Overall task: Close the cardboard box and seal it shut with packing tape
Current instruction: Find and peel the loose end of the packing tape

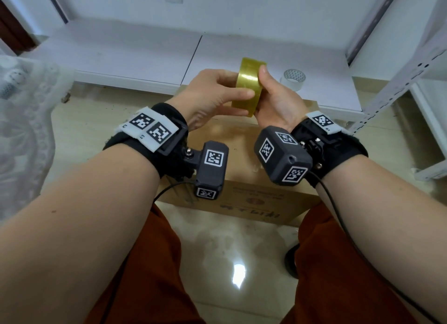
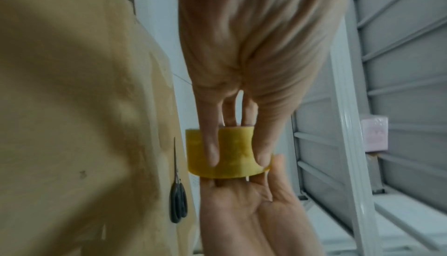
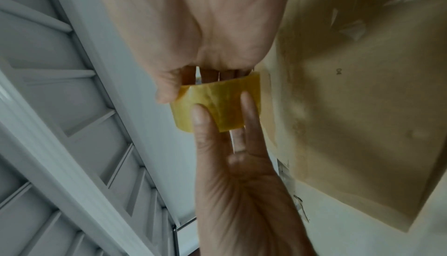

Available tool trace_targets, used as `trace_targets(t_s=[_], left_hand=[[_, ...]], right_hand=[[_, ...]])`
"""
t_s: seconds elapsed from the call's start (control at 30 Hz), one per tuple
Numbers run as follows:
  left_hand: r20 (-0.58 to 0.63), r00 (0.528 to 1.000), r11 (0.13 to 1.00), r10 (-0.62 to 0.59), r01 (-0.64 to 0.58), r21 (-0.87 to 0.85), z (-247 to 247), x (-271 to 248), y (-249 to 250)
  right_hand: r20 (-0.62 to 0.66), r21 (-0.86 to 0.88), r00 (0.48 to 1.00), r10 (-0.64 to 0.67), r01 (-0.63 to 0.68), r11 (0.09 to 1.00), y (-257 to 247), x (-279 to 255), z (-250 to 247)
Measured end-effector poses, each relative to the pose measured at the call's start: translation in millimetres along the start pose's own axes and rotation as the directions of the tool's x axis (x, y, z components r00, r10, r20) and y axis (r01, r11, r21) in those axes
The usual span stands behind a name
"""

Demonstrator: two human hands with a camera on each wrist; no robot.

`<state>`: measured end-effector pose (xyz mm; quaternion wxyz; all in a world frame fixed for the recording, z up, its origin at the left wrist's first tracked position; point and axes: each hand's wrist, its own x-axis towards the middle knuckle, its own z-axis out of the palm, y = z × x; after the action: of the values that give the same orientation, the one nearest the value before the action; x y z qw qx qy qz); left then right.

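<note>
I hold a yellow roll of packing tape (image 1: 246, 87) in both hands, above the far half of the cardboard box (image 1: 251, 204). My left hand (image 1: 223, 90) pinches the roll's outer band between thumb and fingers (image 2: 211, 145). My right hand (image 1: 267, 91) grips the roll's other side, with the thumb over its rim and fingers through its core (image 3: 210, 74). The roll (image 3: 217, 103) stands on edge between my palms. No free strip of tape shows. The box stands on the floor between my knees, its top flat, with flaps down and old tape scraps (image 3: 353, 29).
Black scissors (image 2: 178, 202) lie on the box top near its far edge. A clear tape roll (image 1: 294, 78) sits on the low white board (image 1: 135, 57) behind the box. A white metal rack (image 1: 396, 81) stands at right, lace fabric (image 1: 26, 120) at left, on the glossy tiled floor.
</note>
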<state>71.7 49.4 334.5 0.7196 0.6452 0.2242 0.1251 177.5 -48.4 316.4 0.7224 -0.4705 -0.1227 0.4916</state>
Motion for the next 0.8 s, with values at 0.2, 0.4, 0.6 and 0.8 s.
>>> trace_targets(t_s=[0.2,0.4,0.6,0.8], left_hand=[[-0.145,0.987,0.996,0.07,-0.061,0.067,1.6,2.4,-6.0],[-0.065,0.996,0.985,0.056,-0.044,0.166,0.2,4.2,-6.1],[-0.018,0.999,0.988,0.047,-0.044,0.147,1.4,5.7,-5.1],[-0.31,0.928,0.958,0.206,-0.126,0.259,15.1,8.8,-10.3]], right_hand=[[-0.007,0.056,1.0,-0.017,0.017,0.998,-3.7,-3.4,0.3],[-0.049,0.158,0.998,0.045,-0.036,0.987,-6.1,-3.7,-2.0],[0.007,0.255,0.999,0.049,-0.049,0.966,-6.6,-12.1,1.1],[-0.152,0.327,0.987,-0.048,0.096,0.94,-6.8,-10.0,4.1]])
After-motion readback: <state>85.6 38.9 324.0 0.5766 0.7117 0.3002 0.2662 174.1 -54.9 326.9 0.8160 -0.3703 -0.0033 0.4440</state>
